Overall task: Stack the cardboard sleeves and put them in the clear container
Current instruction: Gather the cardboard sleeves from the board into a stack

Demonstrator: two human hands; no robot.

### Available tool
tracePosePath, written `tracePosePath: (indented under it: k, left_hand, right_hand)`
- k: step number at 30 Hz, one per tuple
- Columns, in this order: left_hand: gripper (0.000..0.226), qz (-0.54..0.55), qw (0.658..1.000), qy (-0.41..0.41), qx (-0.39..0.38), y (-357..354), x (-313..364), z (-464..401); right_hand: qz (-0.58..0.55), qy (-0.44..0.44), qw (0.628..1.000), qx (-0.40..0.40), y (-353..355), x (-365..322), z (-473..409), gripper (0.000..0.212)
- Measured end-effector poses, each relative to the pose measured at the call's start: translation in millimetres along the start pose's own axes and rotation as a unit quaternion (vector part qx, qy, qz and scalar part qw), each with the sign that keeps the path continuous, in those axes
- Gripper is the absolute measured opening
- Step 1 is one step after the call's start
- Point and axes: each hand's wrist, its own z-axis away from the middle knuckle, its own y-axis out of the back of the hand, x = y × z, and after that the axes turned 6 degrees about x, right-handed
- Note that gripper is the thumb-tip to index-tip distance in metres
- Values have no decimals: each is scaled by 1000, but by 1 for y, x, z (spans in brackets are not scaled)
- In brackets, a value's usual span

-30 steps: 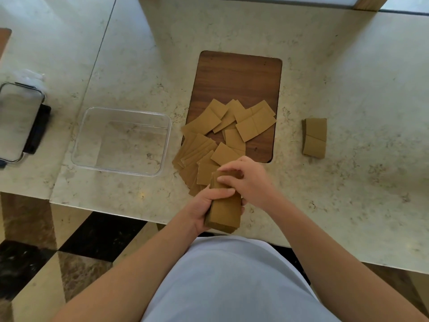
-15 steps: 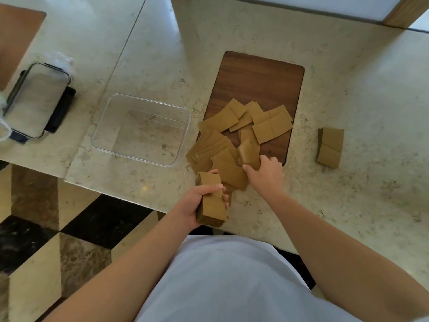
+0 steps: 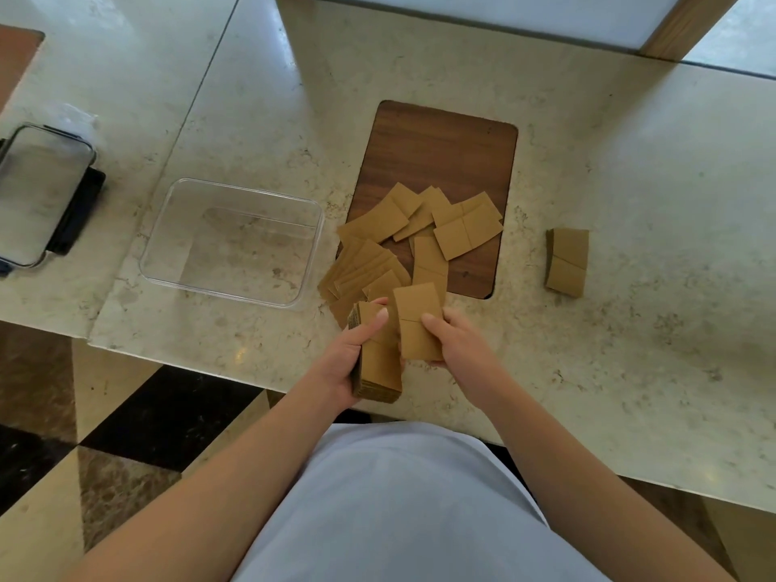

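At the moment of inspection the left hand [image 3: 350,363] was closed around a thick stack of flat brown cardboard sleeves [image 3: 380,363], held over the near edge of the pale marble surface [image 3: 609,329]. The right hand [image 3: 457,342] gripped a single brown cardboard sleeve [image 3: 415,319], thumb on top, just beside the stack and touching or nearly touching it; it appeared about to be laid onto the stack.

A loose, overlapping pile of brown cardboard sleeves [image 3: 413,233] lay partly on the dark wooden rectangular board [image 3: 436,161] and partly on the surface to the board's near-left. A small separate stack of brown sleeves [image 3: 567,262] sat well to the right, apart from the rest.

The clear rectangular plastic container [image 3: 235,241] stood to the left of the pile and held nothing. A second, lidded container with dark clips [image 3: 42,195] stood at the far left; its contents could not be made out.

Assessment: stacking was under way but incomplete. By count of what showed, roughly a dozen loose sleeves remained to be gathered. The right-hand stack remained to be merged or moved. No sleeves had been placed in the container; that step was wholly outstanding.
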Motion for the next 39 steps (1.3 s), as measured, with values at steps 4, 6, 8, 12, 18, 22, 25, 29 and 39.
tracePosePath:
  k: [4,6,8,12,18,22,25,29,39]
  left_hand:
    - [65,-41,999,24,26,-4,-1,0]
    - [58,-68,996,39,42,-4,-2,0]
    - [49,-93,993,59,48,1,-3,1]
    - [53,-57,995,77,25,13,-2,7]
    - [57,105,994,-7,-14,36,12,10]
    - [60,99,995,-8,-25,38,11,11]
    - [57,89,996,-16,-3,36,13,7]
    - [59,69,997,-25,38,37,12,2]
    - [59,-25,995,-37,94,16,7,-9]
  right_hand:
    - [111,15,993,-20,-12,0,8,29]
    - [249,80,964,-40,-16,0,7,39]
    - [384,119,913,-75,-16,-2,4,43]
    - [485,111,858,-130,-3,-7,-18,41]
    - [483,161,858,66,11,-6,-61,52]
    - [533,162,825,92,-6,9,-65,54]
    - [503,130,848,108,-10,18,-64,47]
    - [297,39,953,52,-4,15,-60,37]
    - [19,-11,1000,17,-33,6,7,10]
